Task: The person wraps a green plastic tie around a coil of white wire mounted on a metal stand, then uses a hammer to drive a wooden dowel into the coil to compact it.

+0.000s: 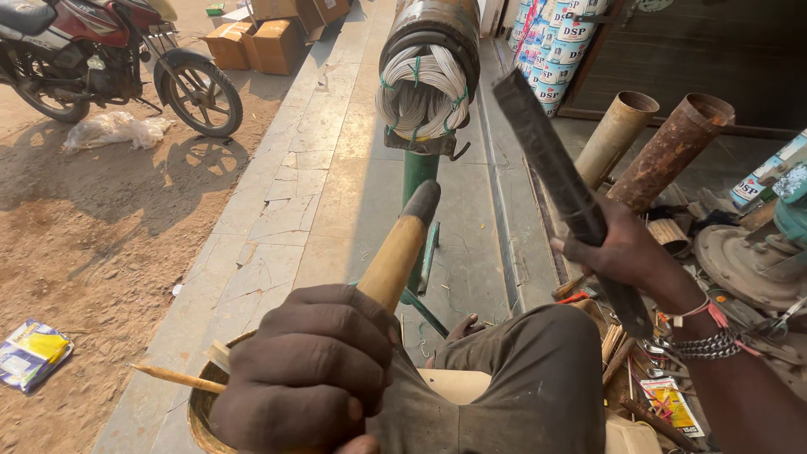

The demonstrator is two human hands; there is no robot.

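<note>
Motorbike [109,59]: parked on dirt at 10 o'clock, cardboard boxes [261,42] beyond it.
Packet [32,353]: yellow and blue, on the ground at 8 o'clock.
Left hand [307,370]: at 6 o'clock, fingers clamped round a wooden stick [395,261] with a dark tip pointing to 1 o'clock; a thin sliver [172,377] juts toward 9 o'clock.
Wire coil [423,92]: pale, green-tied, on a green stand at 12 o'clock.
Right hand [626,252]: at 3 o'clock, fingers closed on a dark flat metal bar [551,164] slanting to 11 o'clock.
Pipes [664,147]: rusty, behind the bar.
</note>
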